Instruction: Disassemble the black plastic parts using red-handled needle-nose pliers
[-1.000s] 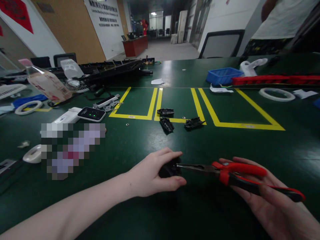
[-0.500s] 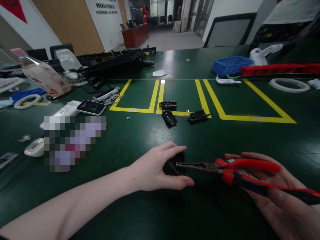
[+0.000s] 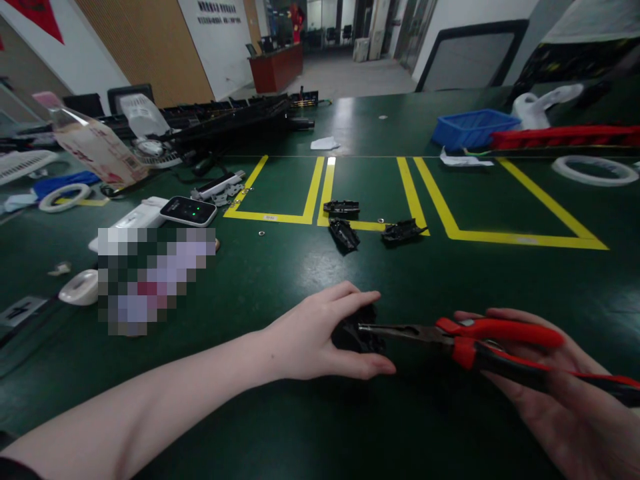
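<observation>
My left hand [image 3: 320,333] is closed around a black part [image 3: 357,333] low over the green table, its thumb and forefinger on either side. Red-handled needle-nose pliers [image 3: 465,340] lie in my right hand [image 3: 565,387], fingers wrapped round the grips. The tips of the pliers reach the black part between my left thumb and forefinger; whether they pinch anything is too small to tell. Beyond my hands lie three similar black pieces, one [image 3: 341,207] inside the middle yellow outline, one [image 3: 344,235] below it and one [image 3: 403,231] at the tape's right corner.
Yellow tape outlines [image 3: 520,239] mark the green table [image 3: 280,287]. On the left are a white device [image 3: 189,211], a bottle [image 3: 95,150] and a tape roll [image 3: 65,198]. A blue basket [image 3: 473,130] stands at the back right, near a person. Small metal rings [image 3: 261,233] lie about.
The whole view has shifted slightly, moving the table and its things to the right in the picture. Both hands keep nearly the same pose and grip.
</observation>
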Motion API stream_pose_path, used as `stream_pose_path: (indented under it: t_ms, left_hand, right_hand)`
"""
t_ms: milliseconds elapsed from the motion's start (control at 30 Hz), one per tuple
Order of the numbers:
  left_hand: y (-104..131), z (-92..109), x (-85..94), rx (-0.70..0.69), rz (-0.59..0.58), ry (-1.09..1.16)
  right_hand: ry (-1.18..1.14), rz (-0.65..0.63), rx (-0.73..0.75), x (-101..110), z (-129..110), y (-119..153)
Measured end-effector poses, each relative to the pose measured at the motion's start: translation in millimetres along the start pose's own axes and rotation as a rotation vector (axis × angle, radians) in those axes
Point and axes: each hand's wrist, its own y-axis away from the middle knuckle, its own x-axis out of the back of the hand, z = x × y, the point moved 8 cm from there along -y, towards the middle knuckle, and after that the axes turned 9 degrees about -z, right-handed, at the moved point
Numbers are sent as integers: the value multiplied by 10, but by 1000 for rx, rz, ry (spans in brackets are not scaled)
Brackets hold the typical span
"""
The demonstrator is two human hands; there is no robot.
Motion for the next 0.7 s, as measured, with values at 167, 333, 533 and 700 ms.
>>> stream_pose_path:
  t_ms: [167, 333, 533, 700]
  left_hand:
    - [-2, -25, -4, 2, -9, 11]
    - [-14, -50, -19, -19, -17, -9]
    - [-14, -49, -21, -18, -24, -28]
    - [-9, -31, 0, -32, -18, -40]
  right_hand:
    - [-56, 50, -16, 34, 45, -18]
    - [-74, 19, -31, 22, 88, -31]
    - [-26, 48, 5, 55, 60, -21]
    - [71, -15, 95, 69, -54, -32]
